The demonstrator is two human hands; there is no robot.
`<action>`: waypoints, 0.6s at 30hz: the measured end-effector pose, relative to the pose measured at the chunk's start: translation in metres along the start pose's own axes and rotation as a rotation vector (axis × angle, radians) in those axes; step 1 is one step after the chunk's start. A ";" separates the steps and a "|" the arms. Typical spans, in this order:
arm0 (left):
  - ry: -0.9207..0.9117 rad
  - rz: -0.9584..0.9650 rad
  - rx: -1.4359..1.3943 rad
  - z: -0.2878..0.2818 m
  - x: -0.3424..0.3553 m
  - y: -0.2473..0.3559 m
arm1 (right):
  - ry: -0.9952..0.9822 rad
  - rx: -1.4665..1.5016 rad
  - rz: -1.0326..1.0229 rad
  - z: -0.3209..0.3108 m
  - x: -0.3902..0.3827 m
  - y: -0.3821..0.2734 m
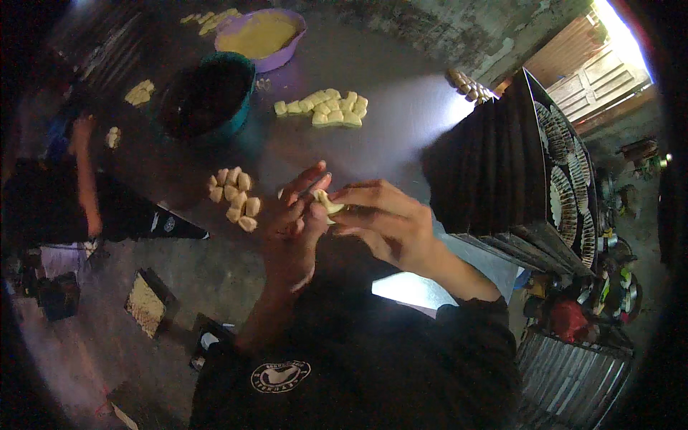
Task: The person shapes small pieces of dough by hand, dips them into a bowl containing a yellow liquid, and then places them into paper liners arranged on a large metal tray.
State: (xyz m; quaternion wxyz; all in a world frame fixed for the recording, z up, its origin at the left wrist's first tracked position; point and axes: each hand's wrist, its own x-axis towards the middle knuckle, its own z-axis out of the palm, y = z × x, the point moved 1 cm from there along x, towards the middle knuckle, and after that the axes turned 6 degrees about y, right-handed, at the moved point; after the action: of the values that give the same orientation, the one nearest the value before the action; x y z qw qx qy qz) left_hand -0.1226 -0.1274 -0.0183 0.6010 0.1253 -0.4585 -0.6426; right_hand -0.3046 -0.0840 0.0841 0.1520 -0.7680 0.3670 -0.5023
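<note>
Both of my hands meet at the middle of the view around a small pale dough piece (327,204). My left hand (301,222) grips it with the thumb and curled fingers, and my right hand (383,222) pinches it from the right with its fingertips. Just left of them on the metal table (373,154) lies a group of tan dough pieces (233,197). A larger patch of paler yellow dough pieces (333,111) lies beyond my hands.
A teal tub (244,107) and a purple basin (287,43) stand at the back left. Dark stacked trays (494,179) and fluted moulds (562,201) are at the right. A co-worker's arm (86,190) is at the far left. A tray (143,304) is lower left.
</note>
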 end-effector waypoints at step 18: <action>0.065 -0.061 0.271 0.014 -0.060 0.001 | -0.073 0.276 0.218 -0.030 -0.025 -0.043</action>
State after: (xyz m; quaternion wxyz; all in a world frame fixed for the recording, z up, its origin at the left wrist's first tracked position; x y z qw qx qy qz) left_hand -0.1173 -0.0682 -0.0328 0.5733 0.2402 -0.5172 -0.5883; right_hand -0.3189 -0.0327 0.1072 0.3229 -0.7132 0.3700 -0.5002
